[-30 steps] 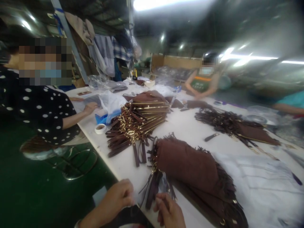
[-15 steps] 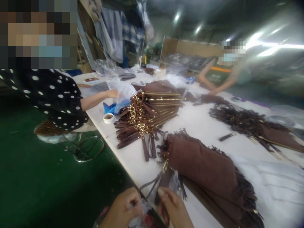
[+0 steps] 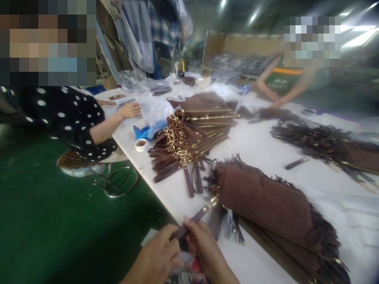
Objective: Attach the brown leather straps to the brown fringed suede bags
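A dark brown wrist strap (image 3: 199, 215) runs from a gold clasp (image 3: 212, 202) down into both my hands at the table's near edge. My left hand (image 3: 158, 252) is closed around the strap's lower end. Beside it, my right hand (image 3: 209, 250) pinches the same strap between thumb and fingers. The clasp lies at the corner of a brown fringed bag (image 3: 263, 201), which rests on top of a stack of similar pieces. Below my hands are clear plastic and something red, too blurred to name.
Brown zip pouches (image 3: 207, 118) with gold clasps and straps are piled mid-table, near a tape roll (image 3: 141, 145). More fringed pieces (image 3: 319, 142) lie at right, by a loose strap (image 3: 297, 163). Co-workers sit at left and far right; a stool (image 3: 118, 181) stands left.
My left hand has moved from a clear plastic piece onto the strap, beside my right hand. The strap is now stretched straight from the clasp. The whole view has shifted slightly.
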A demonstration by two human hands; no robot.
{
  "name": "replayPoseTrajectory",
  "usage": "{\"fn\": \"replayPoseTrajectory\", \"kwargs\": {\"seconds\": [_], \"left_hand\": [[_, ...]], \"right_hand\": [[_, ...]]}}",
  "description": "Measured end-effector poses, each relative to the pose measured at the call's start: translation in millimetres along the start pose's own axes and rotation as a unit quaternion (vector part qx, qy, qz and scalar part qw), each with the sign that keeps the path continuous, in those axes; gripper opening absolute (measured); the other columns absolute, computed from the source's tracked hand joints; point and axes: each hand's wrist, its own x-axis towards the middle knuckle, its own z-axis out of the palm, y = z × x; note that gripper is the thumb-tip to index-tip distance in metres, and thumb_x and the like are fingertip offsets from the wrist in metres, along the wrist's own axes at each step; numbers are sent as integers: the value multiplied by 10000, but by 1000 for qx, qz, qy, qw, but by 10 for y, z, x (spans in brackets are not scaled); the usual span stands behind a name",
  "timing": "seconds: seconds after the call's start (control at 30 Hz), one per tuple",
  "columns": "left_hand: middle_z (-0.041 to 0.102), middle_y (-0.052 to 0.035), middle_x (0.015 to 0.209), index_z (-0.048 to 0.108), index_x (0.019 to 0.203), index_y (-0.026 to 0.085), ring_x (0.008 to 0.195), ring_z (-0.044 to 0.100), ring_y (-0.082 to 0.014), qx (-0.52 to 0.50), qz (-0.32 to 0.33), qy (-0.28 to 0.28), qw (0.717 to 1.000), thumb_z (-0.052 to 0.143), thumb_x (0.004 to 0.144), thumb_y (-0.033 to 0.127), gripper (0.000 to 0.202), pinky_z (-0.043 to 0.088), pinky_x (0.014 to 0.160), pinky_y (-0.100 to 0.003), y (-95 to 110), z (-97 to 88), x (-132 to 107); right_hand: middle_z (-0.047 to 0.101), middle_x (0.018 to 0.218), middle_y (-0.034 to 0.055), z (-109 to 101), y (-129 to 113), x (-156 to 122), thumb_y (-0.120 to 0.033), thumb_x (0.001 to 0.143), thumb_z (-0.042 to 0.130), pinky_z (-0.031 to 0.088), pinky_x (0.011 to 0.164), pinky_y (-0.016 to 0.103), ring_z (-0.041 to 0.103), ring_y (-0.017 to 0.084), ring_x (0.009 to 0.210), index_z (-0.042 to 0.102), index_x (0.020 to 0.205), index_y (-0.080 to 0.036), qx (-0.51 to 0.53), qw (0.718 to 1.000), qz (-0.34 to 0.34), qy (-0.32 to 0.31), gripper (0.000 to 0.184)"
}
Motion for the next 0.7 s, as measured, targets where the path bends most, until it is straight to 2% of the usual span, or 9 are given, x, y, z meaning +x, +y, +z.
{"fn": "replayPoseTrajectory", "kwargs": {"seconds": [0.07,0.13,0.23,0.3,0.37,0.47,0.6,0.7], "left_hand": [[574,-66,1170,632,774,221,921,558,-212,-15,-5,-2,1000,580,850,368,173,444,808,-293,-29,-47,-46],[566,-82,1201,626,767,194,997,557,-239,-90,-29,4,996,611,833,403,219,440,858,-315,-77,-74,-74],[637,-100,1064,646,921,168,917,599,-242,-277,-113,23,954,652,797,466,323,467,781,-320,-162,-52,-73],[671,-86,964,634,1038,159,838,616,-224,-340,-161,35,926,688,769,473,416,466,724,-301,-198,-23,-60],[677,-77,944,647,1010,155,821,615,-211,-330,-170,49,927,708,753,464,407,459,718,-286,-209,-14,-56],[664,-77,1012,669,884,156,864,600,-208,-257,-155,69,952,697,764,453,321,449,751,-276,-228,-52,-77],[653,-34,821,656,846,150,761,570,-179,-186,-176,75,964,702,760,442,308,420,688,-256,-329,-123,-133],[610,-6,725,621,788,135,688,528,-151,-191,-191,75,960,705,751,466,343,377,614,-231,-376,-137,-148]], "right_hand": [[436,391,-77,-13,7,30,-653,710,660,201,326,180,306,44,288,509,652,-172,6,1000,-8,-3,508],[452,380,-67,-30,7,47,-648,726,653,207,347,174,334,45,300,524,668,-160,3,999,-33,-13,508],[494,396,-43,-30,6,45,-608,749,662,274,391,163,408,53,348,558,701,-136,1,998,-45,-33,485],[544,459,-33,-8,7,34,-571,703,726,364,425,172,464,68,393,583,768,-128,8,999,-17,-34,469],[589,534,-22,20,6,23,-531,635,793,422,440,189,508,84,438,600,841,-125,14,1000,10,-24,495],[618,584,-8,37,-26,11,-466,591,841,455,459,197,542,93,476,608,870,-125,35,999,8,-13,498],[598,552,-29,12,-131,-15,-417,549,878,462,479,206,544,96,476,623,877,-137,86,995,-38,33,501],[580,532,-40,23,-191,-68,-423,549,877,450,472,215,527,97,459,635,868,-147,99,993,-53,29,487]]}}
